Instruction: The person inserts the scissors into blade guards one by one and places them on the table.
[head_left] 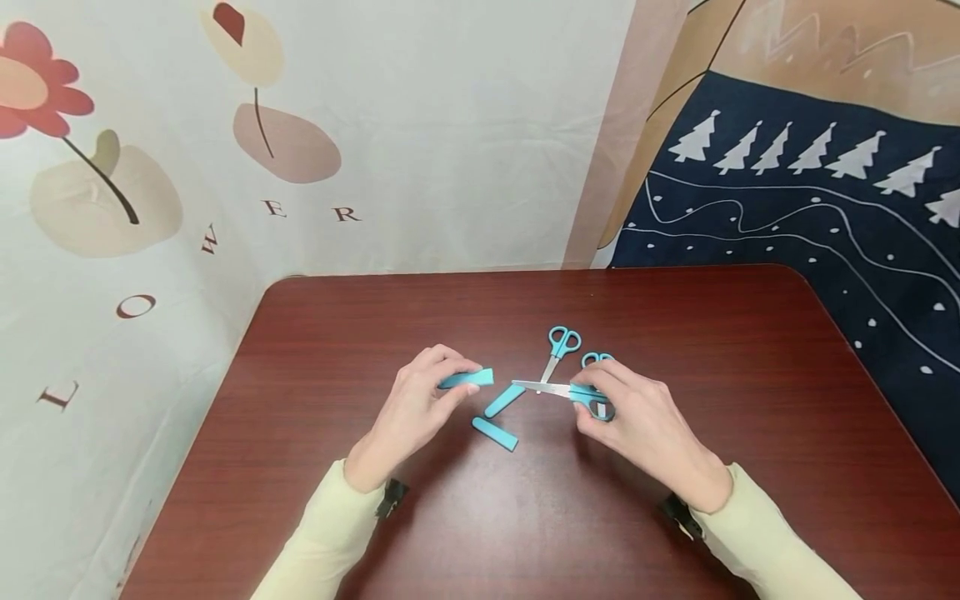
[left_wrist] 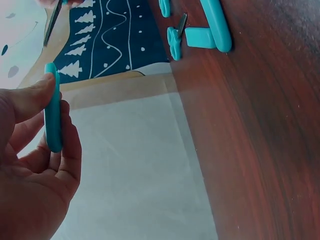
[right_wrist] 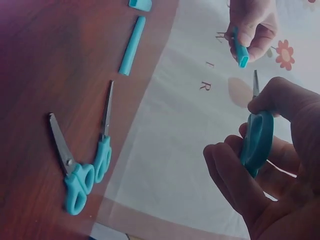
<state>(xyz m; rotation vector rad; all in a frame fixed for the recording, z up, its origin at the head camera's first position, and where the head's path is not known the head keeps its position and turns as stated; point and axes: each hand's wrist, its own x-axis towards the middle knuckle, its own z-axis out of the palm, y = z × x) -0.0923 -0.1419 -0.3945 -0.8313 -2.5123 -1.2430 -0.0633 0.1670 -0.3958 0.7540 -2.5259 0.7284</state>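
My left hand pinches a turquoise scissors cap between thumb and fingers, its wide end facing right. In the right wrist view that end of the cap looks hollow. My right hand holds a pair of scissors by its turquoise handles, the closed metal blades pointing left toward the cap, with a gap between them. Two more caps lie on the table between the hands: one slanted, the other nearer me. Two other pairs of scissors lie on the table.
The dark red-brown wooden table has rounded far corners. Behind it hang a pale cloth with flowers and letters and a navy cloth with white trees. One pair of scissors is partly hidden by my right hand in the head view.
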